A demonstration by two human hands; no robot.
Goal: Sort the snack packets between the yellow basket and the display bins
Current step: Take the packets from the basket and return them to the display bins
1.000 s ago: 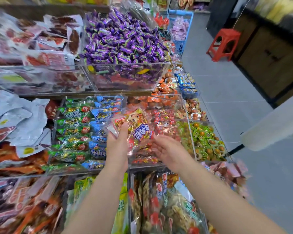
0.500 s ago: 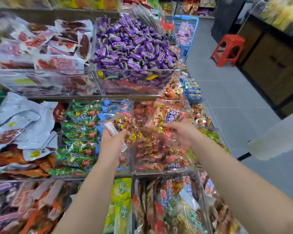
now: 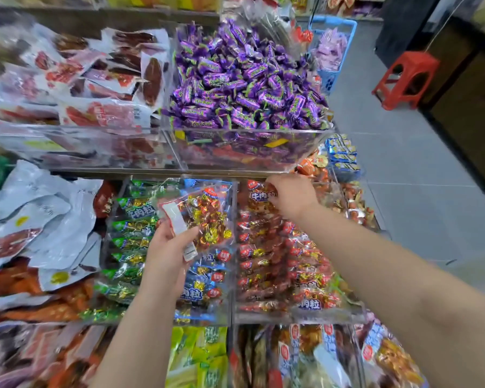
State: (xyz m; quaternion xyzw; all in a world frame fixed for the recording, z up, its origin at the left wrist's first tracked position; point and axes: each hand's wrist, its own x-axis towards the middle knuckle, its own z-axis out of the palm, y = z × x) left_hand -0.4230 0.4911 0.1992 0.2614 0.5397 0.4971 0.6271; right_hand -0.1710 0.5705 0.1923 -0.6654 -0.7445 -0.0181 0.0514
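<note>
**Both hands on packets at the middle tier of bins**

Left hand point(image 3: 167, 256): forearm comes up from the bottom edge, near vertical. It holds a clear plastic packet of red and gold foil-wrapped sweets point(image 3: 210, 219). The thumb lies across the packet's white label and the fingers are behind it. The packet is tilted and lifted clear, above the clear acrylic bin of green and blue packets point(image 3: 202, 322).

Right hand point(image 3: 293, 196): arm runs long from the lower right corner, diagonally up and to the left, elbow out of view. Back of the hand faces up, fingers curled down around a red packet with a blue label point(image 3: 259, 196). That packet sits at the far end of the clear acrylic bin of red packets point(image 3: 297, 319), just under the front edge of the tier above. I cannot tell whether it is lifted or resting on the others.

Upper tier: heap of purple-wrapped candies point(image 3: 244, 79). On the aisle floor: blue plastic basket point(image 3: 345, 32), red plastic stool point(image 3: 406, 77).
</note>
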